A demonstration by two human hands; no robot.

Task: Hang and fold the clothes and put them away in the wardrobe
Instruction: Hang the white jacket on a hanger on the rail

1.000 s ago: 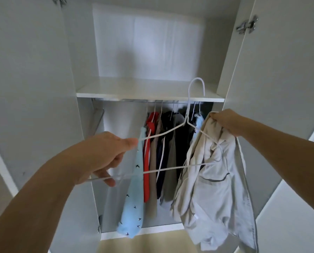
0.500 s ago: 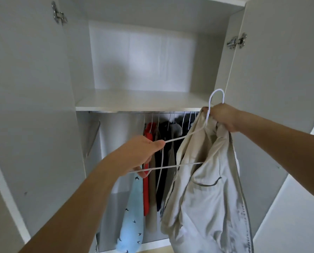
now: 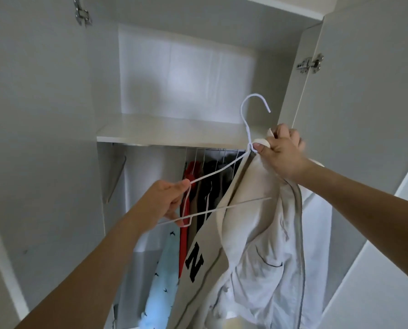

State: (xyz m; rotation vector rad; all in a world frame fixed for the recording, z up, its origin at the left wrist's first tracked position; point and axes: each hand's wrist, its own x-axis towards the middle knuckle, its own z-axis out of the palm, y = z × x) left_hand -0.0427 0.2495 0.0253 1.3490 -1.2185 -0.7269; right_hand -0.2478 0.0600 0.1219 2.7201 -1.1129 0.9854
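Note:
I hold a white wire hanger [image 3: 224, 169] up in front of the open wardrobe. My left hand [image 3: 165, 200] grips the hanger's left shoulder end. My right hand [image 3: 281, 150] grips the collar of a cream zip jacket [image 3: 264, 245] together with the hanger's neck, just below the hook. The jacket hangs down from that hand, a black letter N showing on its front. The hanger's right half is inside the jacket. The hook stands above the shelf edge, away from the rail [image 3: 212, 150].
Under the white shelf [image 3: 169, 132], the rail holds several hung clothes: red [image 3: 186, 205], dark ones, and a light blue garment [image 3: 160, 281] with small birds. Wardrobe doors stand open at the left [image 3: 32, 138] and right [image 3: 369, 115]. The upper compartment holds nothing.
Both hands have risen with the hanger and jacket. The jacket has turned, and its front with the letter N now shows. The view has tilted upward.

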